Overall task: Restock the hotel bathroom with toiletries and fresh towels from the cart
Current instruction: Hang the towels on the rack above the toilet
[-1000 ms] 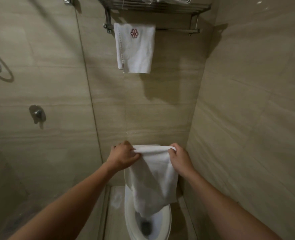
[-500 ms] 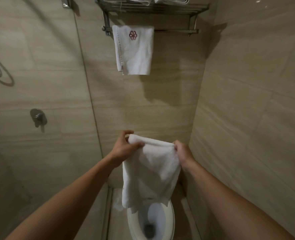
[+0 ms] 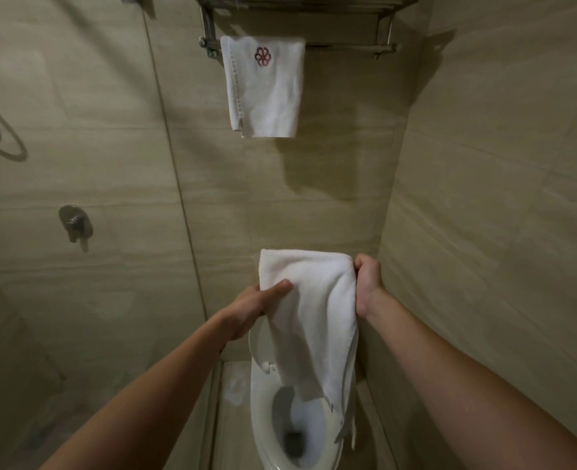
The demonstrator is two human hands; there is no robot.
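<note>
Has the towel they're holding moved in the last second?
Yes. The held towel rose up the wall, its top edge now closer to the hanging towel above.

White towel; hanging white towel with red flower emblem; beige tiles

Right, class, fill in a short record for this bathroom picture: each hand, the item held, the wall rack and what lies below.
held item: plain white towel, folded over at the top, lower end dangling over the toilet bowl
hands: left hand pinches the towel's left edge, thumb on top; right hand grips its upper right corner
wall rack: metal towel rack, rail bare on the right
hung item: emblem towel, white, draped at the rail's left end
side: shower valve behind a glass panel
</note>
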